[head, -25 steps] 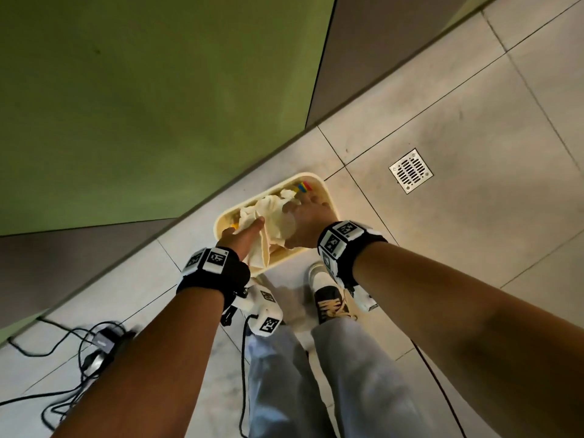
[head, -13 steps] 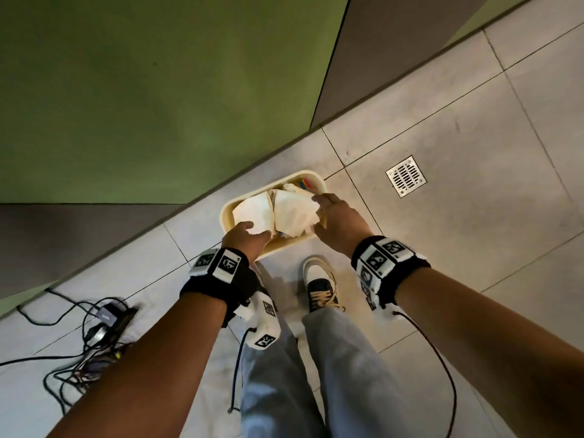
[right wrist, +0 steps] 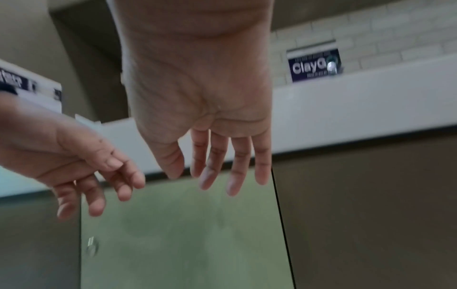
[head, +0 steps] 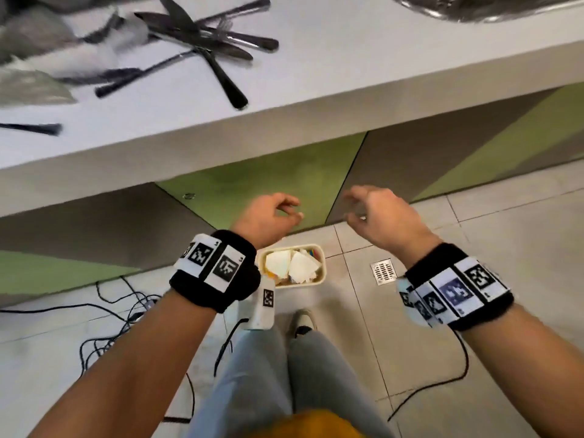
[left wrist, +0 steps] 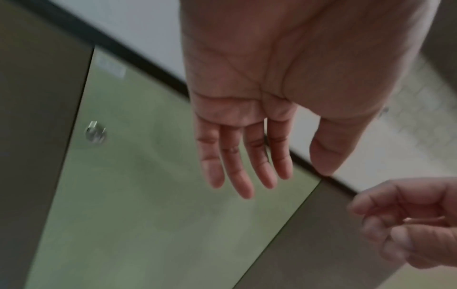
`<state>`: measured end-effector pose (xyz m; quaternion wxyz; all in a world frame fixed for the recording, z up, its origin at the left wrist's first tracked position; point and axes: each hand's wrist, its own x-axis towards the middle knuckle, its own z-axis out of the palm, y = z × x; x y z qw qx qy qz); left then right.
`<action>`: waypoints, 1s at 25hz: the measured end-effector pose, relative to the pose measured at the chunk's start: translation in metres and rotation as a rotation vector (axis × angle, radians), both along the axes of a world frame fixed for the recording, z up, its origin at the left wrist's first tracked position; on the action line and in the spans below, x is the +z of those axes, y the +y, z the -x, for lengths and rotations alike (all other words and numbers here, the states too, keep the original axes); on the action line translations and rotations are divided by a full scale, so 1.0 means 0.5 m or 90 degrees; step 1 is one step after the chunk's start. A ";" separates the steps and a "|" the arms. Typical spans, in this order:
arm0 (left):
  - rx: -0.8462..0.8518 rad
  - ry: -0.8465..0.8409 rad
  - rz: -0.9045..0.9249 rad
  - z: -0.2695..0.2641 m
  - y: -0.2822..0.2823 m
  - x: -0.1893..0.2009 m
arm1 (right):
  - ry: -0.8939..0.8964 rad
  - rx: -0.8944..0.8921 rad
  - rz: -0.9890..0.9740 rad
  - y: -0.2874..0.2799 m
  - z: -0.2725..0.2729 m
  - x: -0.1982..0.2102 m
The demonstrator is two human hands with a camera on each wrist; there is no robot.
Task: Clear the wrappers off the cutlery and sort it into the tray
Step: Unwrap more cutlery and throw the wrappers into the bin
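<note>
Both hands hang empty in the air below the counter edge, in front of the green cabinet door. My left hand [head: 278,213] has loose, relaxed fingers [left wrist: 237,168]. My right hand [head: 363,210] is also relaxed, its fingers [right wrist: 232,172] pointing down. White paper wrappers [head: 292,267] lie in a cream bin [head: 320,281] on the floor beneath the hands. Dark cutlery [head: 205,36], knives and forks, lies in a loose pile on the white counter [head: 316,74] at the top left. The sorting tray is not in view.
Crumpled clear wrappers [head: 28,83] lie at the counter's far left. A metal rim [head: 474,11] shows at the top right. On the tiled floor are a drain grate [head: 383,270], black cables [head: 110,311], and my shoe [head: 301,320].
Both hands let go of the paper wrappers, which stay in the bin, and rose toward the counter. The view lifted, so the counter and cutlery came into sight.
</note>
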<state>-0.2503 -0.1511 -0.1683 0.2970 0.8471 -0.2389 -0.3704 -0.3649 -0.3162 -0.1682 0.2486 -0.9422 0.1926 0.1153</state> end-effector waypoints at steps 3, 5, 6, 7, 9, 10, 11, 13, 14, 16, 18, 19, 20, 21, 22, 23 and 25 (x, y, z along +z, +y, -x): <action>0.042 -0.061 0.061 -0.026 0.023 0.155 | -0.082 0.024 0.006 -0.005 -0.048 0.154; 0.104 -0.113 0.116 -0.062 0.053 0.244 | -0.147 0.036 -0.003 0.010 -0.102 0.237; 0.130 -0.139 0.137 -0.082 0.071 0.284 | -0.185 0.035 -0.013 0.024 -0.131 0.269; 0.155 -0.166 0.156 -0.104 0.091 0.318 | -0.222 0.036 -0.024 0.042 -0.162 0.297; 0.198 -0.208 0.187 -0.152 0.143 0.368 | -0.267 0.056 -0.046 0.096 -0.228 0.335; 0.222 -0.228 0.200 -0.176 0.172 0.385 | -0.281 0.077 -0.055 0.126 -0.263 0.347; 0.247 -0.243 0.208 -0.194 0.196 0.393 | -0.288 0.095 -0.059 0.152 -0.289 0.351; 0.304 -0.276 0.216 -0.248 0.261 0.404 | -0.294 0.136 -0.056 0.212 -0.361 0.360; 0.333 -0.286 0.215 -0.276 0.294 0.406 | -0.288 0.148 -0.056 0.239 -0.396 0.362; 0.389 -0.303 0.203 -0.333 0.362 0.408 | -0.256 0.165 -0.046 0.290 -0.463 0.363; 0.446 -0.308 0.175 -0.392 0.429 0.400 | -0.218 0.175 -0.022 0.335 -0.523 0.355; 0.466 -0.312 0.157 -0.413 0.457 0.390 | -0.198 0.181 -0.010 0.350 -0.540 0.347; 0.483 -0.318 0.140 -0.441 0.490 0.382 | -0.178 0.189 -0.003 0.372 -0.563 0.338; 0.494 -0.323 0.122 -0.470 0.520 0.373 | -0.160 0.198 0.005 0.392 -0.585 0.330; 0.503 -0.331 0.097 -0.498 0.547 0.363 | -0.142 0.210 0.018 0.413 -0.603 0.323; 0.511 -0.344 0.063 -0.526 0.573 0.352 | -0.130 0.224 0.037 0.435 -0.619 0.316; 0.523 -0.366 -0.012 -0.573 0.614 0.335 | -0.107 0.251 0.077 0.476 -0.646 0.305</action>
